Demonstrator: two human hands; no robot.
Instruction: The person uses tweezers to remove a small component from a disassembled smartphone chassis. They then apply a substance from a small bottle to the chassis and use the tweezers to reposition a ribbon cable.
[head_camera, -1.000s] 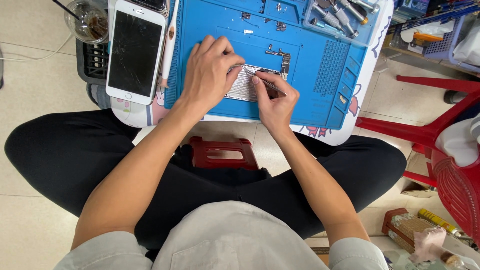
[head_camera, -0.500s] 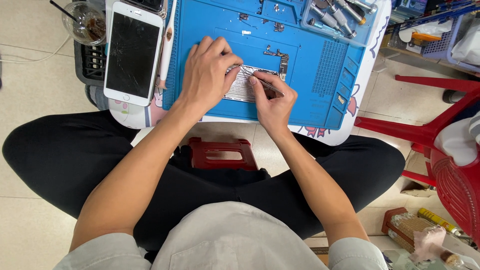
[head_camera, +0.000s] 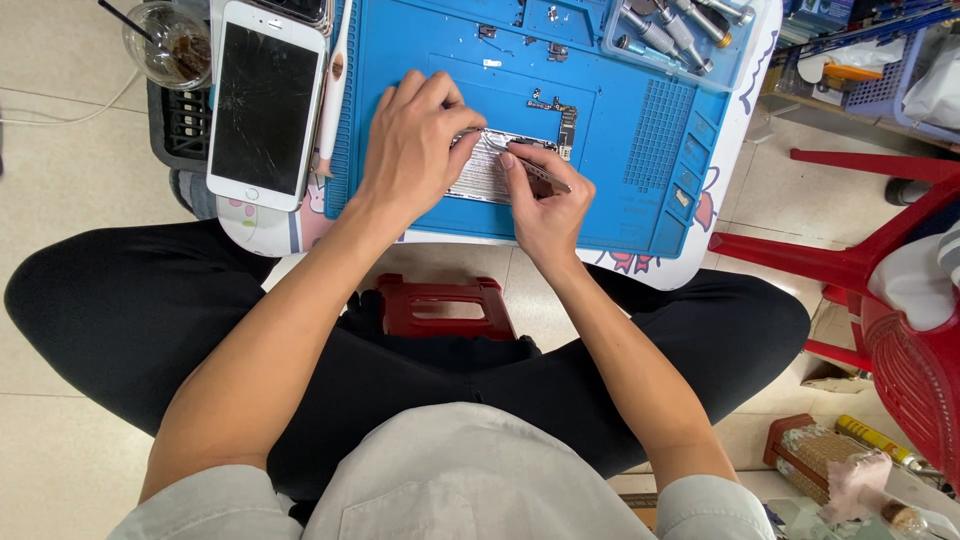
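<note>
An opened silver phone housing lies on a blue work mat. My left hand covers its left part and pins it down with the fingers curled over the top edge. My right hand pinches metal tweezers, whose tip rests on the housing near its upper edge. A small circuit board lies on the mat just above my right hand. Much of the housing is hidden under my hands.
A white phone with a cracked dark screen lies left of the mat, by a white spudger. Screwdrivers lie in a tray at the top. A plastic cup stands top left. A red stool and red chair stand nearby.
Both hands stay on the phone housing with only slight finger movement. The view has shifted a little.
</note>
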